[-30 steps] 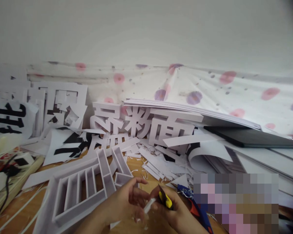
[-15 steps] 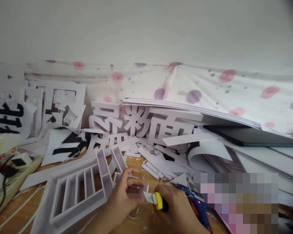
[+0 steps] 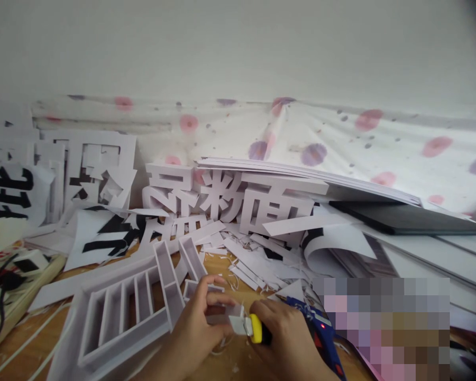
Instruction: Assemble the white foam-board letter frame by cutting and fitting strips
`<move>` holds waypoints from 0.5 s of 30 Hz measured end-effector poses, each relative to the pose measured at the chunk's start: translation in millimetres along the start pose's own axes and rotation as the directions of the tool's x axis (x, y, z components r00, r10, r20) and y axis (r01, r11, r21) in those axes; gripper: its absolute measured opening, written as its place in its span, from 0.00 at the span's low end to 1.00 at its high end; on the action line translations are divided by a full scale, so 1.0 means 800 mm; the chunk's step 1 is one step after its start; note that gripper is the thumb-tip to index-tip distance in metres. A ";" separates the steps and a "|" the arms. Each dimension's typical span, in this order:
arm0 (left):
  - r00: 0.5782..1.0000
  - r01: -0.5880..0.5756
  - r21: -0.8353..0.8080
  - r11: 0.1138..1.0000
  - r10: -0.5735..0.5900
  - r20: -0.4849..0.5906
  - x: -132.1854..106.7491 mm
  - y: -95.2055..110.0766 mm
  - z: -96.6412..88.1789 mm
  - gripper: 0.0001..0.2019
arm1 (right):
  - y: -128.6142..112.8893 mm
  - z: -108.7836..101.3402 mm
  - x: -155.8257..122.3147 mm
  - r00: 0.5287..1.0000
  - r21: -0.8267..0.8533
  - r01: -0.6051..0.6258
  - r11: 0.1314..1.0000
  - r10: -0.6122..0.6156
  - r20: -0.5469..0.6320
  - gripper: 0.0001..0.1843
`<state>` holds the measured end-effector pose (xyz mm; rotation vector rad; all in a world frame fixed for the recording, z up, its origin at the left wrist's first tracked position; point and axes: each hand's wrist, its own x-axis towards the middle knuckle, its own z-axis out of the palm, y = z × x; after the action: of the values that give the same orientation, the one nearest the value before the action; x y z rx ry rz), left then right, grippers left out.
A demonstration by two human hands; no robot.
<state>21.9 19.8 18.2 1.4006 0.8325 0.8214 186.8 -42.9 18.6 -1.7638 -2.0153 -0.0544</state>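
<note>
My left hand (image 3: pixel 196 325) is closed around a small white foam-board piece (image 3: pixel 224 313), mostly hidden by the fingers. In my right hand (image 3: pixel 287 330) is a yellow and black utility knife (image 3: pixel 256 328), its blade pointing left and lying at the piece by my left fingertips. Whether blade and piece touch is hard to tell. A white built-up character (image 3: pixel 122 337) with upright side walls lies left of my left hand. Just beyond my right hand rests a blue glue gun (image 3: pixel 326 328) with a small red light lit.
Finished white characters (image 3: pixel 222 193) stand along the back. White offcuts (image 3: pixel 246 259) litter the wooden table (image 3: pixel 241 365). Stacked boards (image 3: pixel 301 172) and a black slab (image 3: pixel 400 218) lie at the right. A power strip (image 3: pixel 24 301) with cables is at the left.
The knife and my right hand have shifted slightly, and the blade now shows flatter against the small piece. My left hand stays nearly in place. The view has moved a little.
</note>
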 end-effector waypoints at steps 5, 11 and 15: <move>0.999 0.033 0.005 0.999 -0.033 -0.030 0.000 0.000 0.001 0.31 | 0.003 0.000 0.001 0.999 0.002 -0.046 0.999 0.046 0.010 0.06; 1.000 0.030 -0.086 0.996 -0.030 0.002 0.001 -0.004 0.001 0.33 | 0.018 0.002 0.003 0.975 0.185 -0.223 0.957 0.220 0.040 0.03; 0.998 -0.033 -0.301 0.953 0.050 0.047 0.003 -0.002 -0.002 0.28 | 0.019 0.017 0.004 0.953 0.497 -0.291 0.817 0.292 0.078 0.10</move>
<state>21.9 22.2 16.5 1.1673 0.6085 0.8978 197.1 -33.0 3.5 -1.6859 -1.5378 0.5245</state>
